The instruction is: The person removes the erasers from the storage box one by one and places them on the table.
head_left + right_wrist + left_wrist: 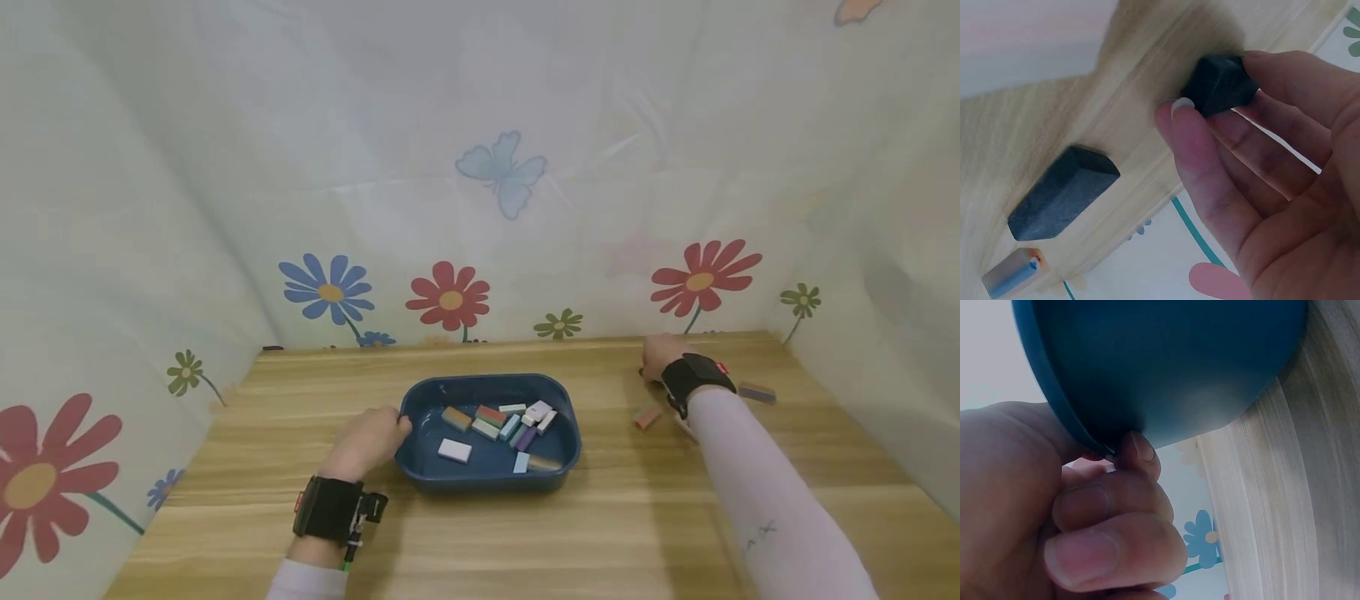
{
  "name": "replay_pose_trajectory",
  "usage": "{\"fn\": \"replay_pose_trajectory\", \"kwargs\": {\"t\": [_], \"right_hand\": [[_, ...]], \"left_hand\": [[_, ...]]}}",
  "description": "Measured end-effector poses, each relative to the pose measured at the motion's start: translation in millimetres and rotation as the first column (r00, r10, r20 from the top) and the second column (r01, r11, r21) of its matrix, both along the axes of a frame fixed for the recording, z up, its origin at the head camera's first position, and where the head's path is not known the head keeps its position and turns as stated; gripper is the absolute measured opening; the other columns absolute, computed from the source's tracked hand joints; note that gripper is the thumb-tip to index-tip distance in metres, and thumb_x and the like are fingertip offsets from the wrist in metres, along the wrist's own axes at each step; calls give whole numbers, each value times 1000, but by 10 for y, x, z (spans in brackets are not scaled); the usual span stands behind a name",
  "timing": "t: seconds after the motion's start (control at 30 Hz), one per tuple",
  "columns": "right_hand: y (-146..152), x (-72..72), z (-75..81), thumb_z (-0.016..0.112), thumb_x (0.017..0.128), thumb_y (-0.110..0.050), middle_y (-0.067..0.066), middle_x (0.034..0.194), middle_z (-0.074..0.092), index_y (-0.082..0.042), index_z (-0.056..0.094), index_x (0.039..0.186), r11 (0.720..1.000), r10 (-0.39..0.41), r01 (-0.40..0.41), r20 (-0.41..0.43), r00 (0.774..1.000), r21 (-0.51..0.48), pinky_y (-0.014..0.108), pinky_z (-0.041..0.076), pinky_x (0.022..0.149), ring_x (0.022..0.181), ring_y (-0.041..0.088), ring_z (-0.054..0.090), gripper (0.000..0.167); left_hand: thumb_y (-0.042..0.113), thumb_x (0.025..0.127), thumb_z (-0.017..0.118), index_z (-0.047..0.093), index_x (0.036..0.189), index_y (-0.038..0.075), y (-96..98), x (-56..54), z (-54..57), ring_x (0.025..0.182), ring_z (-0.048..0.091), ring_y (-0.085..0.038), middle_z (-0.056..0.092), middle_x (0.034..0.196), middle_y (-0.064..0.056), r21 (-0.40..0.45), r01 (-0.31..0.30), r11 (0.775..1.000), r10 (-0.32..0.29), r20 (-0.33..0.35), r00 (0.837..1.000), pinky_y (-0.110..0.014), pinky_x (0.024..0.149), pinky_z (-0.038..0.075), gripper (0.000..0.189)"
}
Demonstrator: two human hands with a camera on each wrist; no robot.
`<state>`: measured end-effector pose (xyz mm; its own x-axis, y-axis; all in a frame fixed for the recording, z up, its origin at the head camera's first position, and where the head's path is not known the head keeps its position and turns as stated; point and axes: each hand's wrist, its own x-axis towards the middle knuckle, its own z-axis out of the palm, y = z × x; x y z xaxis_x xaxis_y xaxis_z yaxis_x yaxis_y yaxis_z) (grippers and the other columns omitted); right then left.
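Observation:
A dark blue tray [487, 482] sits on the table with several small block-shaped erasers inside, among them a white eraser [454, 451] and a purple eraser [527, 439]. My left hand [372, 437] grips the tray's left rim, fingers curled under its edge in the left wrist view. At the far right, my right hand [663, 354] pinches a dark eraser [1219, 86] between thumb and fingertips, at the tabletop. Another dark eraser [1063, 194] lies beside that hand. Near my right wrist lies an orange-brown eraser [647, 416].
A two-tone eraser [757, 392] lies right of my right wrist. A pale piece partly shows under the right forearm. The wooden table [480, 550] ends at a flower-print curtain [495, 250] behind and at both sides. A small dark item [273, 347] lies at the back left corner.

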<state>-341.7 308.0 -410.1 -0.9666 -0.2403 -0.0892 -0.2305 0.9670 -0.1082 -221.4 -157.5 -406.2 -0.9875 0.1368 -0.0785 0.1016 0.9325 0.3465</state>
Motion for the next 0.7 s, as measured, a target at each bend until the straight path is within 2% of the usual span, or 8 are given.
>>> {"fn": "replay_pose_trajectory", "kwargs": {"t": [0.1, 0.2, 0.3, 0.43, 0.57, 0.7], "right_hand": [[-56, 27, 47, 69, 82, -9, -5, 52, 38, -14, 44, 49, 1000, -2, 2, -7, 1000, -23, 30, 32, 52, 54, 16, 40, 41], [-112, 61, 91, 69, 83, -10, -2, 55, 46, -12, 49, 51, 1000, -7, 7, -22, 1000, -11, 34, 39, 57, 58, 20, 46, 38], [-151, 84, 105, 70, 81, -9, 4, 64, 56, -9, 55, 54, 1000, -21, 22, -46, 999, 8, 41, 46, 66, 66, 25, 54, 31], [-172, 110, 85, 69, 80, -8, 15, 78, 64, -5, 60, 61, 999, -40, 41, -63, 997, 11, 49, 48, 76, 77, 32, 60, 22], [-187, 153, 74, 65, 82, -5, 20, 83, 65, -4, 62, 65, 999, -51, 51, -87, 995, -2, 52, 49, 72, 78, 35, 62, 17], [-207, 182, 34, 57, 83, 1, 20, 81, 66, -4, 62, 66, 997, -56, 62, -154, 987, 37, 55, 49, 63, 73, 36, 63, 18]], "left_hand": [[26, 101, 44, 61, 83, 7, -34, -1, 12, 58, 49, -19, 52, 65, -4, -4, -7, 1000, 7, 2, 1000, -33, 54, 36, 31], [27, 101, 44, 61, 83, 7, -50, -5, 17, 60, 50, -20, 53, 66, -4, -14, -9, 1000, 9, 8, 1000, -34, 55, 36, 32], [28, 101, 44, 61, 81, 9, -53, -11, 11, 60, 50, -19, 53, 66, -4, -17, -7, 1000, 7, 6, 1000, -34, 55, 36, 33], [28, 101, 44, 61, 80, 10, -58, -15, -10, 59, 50, -19, 53, 66, -3, -16, -10, 1000, 10, 8, 1000, -34, 54, 36, 33], [29, 101, 44, 61, 82, 9, -56, -16, -10, 59, 50, -20, 53, 66, -4, -21, -15, 1000, 16, 11, 1000, -34, 54, 35, 32], [28, 100, 44, 61, 82, 9, -26, -24, 4, 60, 50, -20, 53, 67, -3, -19, 0, 1000, 0, 2, 1000, -34, 55, 35, 32]]}}
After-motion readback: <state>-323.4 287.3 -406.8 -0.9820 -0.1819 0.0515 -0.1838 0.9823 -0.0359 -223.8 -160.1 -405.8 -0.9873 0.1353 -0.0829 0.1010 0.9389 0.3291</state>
